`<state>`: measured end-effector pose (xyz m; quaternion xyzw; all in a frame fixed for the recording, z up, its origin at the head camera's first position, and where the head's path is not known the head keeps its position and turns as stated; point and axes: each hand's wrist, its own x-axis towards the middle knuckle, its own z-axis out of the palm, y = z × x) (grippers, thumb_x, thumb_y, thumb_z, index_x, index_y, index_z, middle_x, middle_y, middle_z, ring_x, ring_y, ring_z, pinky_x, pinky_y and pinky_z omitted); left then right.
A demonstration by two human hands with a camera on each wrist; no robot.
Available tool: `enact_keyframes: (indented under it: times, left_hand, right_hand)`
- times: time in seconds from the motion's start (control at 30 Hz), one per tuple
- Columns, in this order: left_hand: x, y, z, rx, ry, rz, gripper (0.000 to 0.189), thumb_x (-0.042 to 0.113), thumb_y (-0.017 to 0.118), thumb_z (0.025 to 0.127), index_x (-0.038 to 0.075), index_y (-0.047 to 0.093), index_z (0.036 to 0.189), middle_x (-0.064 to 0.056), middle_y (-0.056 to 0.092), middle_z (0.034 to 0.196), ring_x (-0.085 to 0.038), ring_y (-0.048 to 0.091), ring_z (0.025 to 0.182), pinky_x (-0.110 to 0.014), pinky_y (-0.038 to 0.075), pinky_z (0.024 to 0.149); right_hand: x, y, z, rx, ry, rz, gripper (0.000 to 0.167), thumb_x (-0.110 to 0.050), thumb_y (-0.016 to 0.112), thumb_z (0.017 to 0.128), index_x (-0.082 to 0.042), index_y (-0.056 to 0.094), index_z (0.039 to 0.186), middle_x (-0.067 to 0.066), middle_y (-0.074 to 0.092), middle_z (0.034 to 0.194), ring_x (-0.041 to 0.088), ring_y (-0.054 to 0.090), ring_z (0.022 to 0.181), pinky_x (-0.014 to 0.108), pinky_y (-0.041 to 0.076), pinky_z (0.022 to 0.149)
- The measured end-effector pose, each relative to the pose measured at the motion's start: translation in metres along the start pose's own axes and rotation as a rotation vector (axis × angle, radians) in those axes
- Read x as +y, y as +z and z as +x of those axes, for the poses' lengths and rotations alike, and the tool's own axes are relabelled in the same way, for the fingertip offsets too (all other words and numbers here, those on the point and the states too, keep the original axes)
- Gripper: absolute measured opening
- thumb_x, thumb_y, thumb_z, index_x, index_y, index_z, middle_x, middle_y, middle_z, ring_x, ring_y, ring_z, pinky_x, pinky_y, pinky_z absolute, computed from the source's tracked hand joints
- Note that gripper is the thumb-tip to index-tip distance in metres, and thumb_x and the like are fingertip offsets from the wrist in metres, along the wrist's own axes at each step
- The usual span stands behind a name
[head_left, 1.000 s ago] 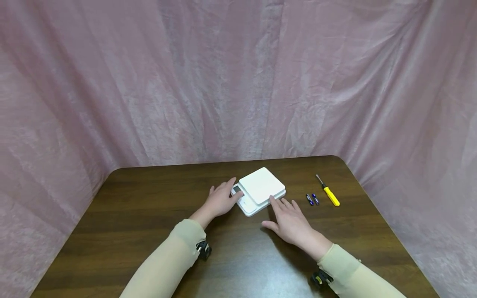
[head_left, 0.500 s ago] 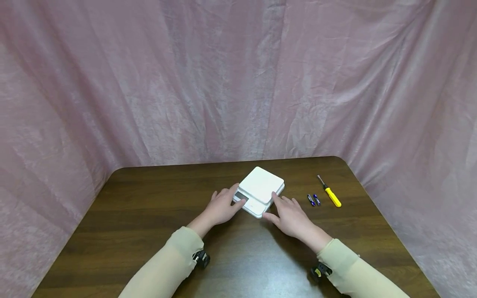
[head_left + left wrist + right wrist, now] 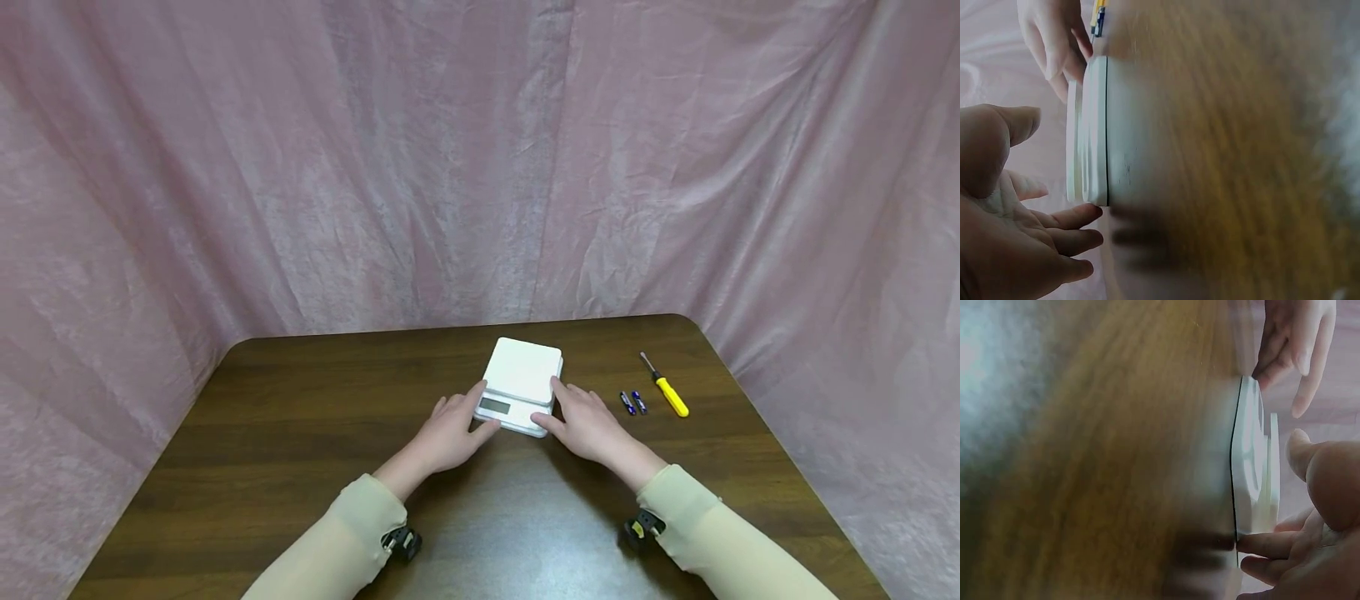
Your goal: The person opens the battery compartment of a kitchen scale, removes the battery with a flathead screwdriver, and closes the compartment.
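Note:
A white digital kitchen scale (image 3: pixel 522 369) lies flat on the table, its small grey display (image 3: pixel 495 406) toward the person. My left hand (image 3: pixel 446 433) is at its left side, fingers fairly straight; in the left wrist view a fingertip meets the lower corner of the scale (image 3: pixel 1094 137). On the opposite side is my right hand (image 3: pixel 588 429), thumb held over the front part. The right wrist view has its extended fingers against the side of the scale (image 3: pixel 1249 456). Neither hand curls round it.
Two small blue batteries (image 3: pixel 627 403) lie right of the scale. Beyond them is a screwdriver (image 3: pixel 670 395) with a yellow handle. The brown wooden table (image 3: pixel 300 442) ends at a pink curtain (image 3: pixel 420 167) behind and at both sides.
The scale has turned on the table, its display end swinging from the left round to the front. Both hands have shifted slightly with it; the batteries and screwdriver stay put.

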<state>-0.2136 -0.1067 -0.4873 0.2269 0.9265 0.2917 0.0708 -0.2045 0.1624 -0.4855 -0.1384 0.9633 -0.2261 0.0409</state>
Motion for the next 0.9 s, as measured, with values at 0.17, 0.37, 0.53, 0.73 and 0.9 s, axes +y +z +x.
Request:
enact_keyframes:
  times: [0.17, 0.37, 0.53, 0.73, 0.9]
  left_hand:
    - [0.003, 0.002, -0.007, -0.001, 0.014, -0.004, 0.076, 0.039, 0.066, 0.113, 0.001, 0.035, 0.171, -0.026, 0.059, 0.155, -0.041, 0.052, 0.147, -0.069, 0.02, 0.129]
    - [0.006, 0.003, -0.013, -0.015, 0.012, -0.022, 0.077, 0.039, 0.066, 0.113, 0.002, 0.034, 0.172, -0.026, 0.057, 0.157, -0.042, 0.051, 0.148, -0.068, 0.019, 0.13]
    - [0.007, 0.004, -0.016, -0.027, 0.006, -0.018, 0.078, 0.041, 0.067, 0.112, 0.002, 0.034, 0.172, -0.026, 0.056, 0.158, -0.041, 0.051, 0.15, -0.067, 0.02, 0.13]
    - [0.01, 0.004, -0.02, -0.04, -0.001, -0.036, 0.079, 0.041, 0.067, 0.112, 0.002, 0.033, 0.172, -0.026, 0.054, 0.16, -0.04, 0.049, 0.152, -0.066, 0.019, 0.13]
    - [0.011, 0.004, -0.022, -0.042, 0.001, -0.044, 0.079, 0.04, 0.067, 0.112, 0.002, 0.033, 0.172, -0.028, 0.054, 0.16, -0.041, 0.049, 0.152, -0.066, 0.019, 0.131]
  right_hand:
    - [0.003, -0.001, 0.007, -0.01, -0.004, 0.015, 0.082, -0.047, 0.061, 0.114, 0.011, 0.035, 0.167, 0.038, 0.048, 0.16, 0.052, 0.043, 0.153, 0.071, 0.025, 0.127]
    - [0.006, -0.002, 0.015, -0.013, -0.019, 0.03, 0.082, -0.045, 0.062, 0.114, 0.011, 0.034, 0.167, 0.039, 0.048, 0.16, 0.052, 0.044, 0.153, 0.069, 0.025, 0.127]
    - [0.009, -0.003, 0.021, -0.021, -0.026, 0.054, 0.082, -0.045, 0.063, 0.113, 0.009, 0.034, 0.168, 0.039, 0.045, 0.161, 0.053, 0.042, 0.154, 0.068, 0.026, 0.127]
    - [0.01, -0.002, 0.024, -0.046, -0.01, 0.074, 0.084, -0.048, 0.061, 0.114, 0.005, 0.03, 0.171, 0.04, 0.039, 0.165, 0.053, 0.036, 0.157, 0.067, 0.024, 0.128]
    - [0.009, -0.002, 0.024, -0.048, -0.007, 0.077, 0.084, -0.047, 0.061, 0.114, 0.006, 0.03, 0.171, 0.04, 0.039, 0.166, 0.053, 0.034, 0.158, 0.066, 0.022, 0.129]
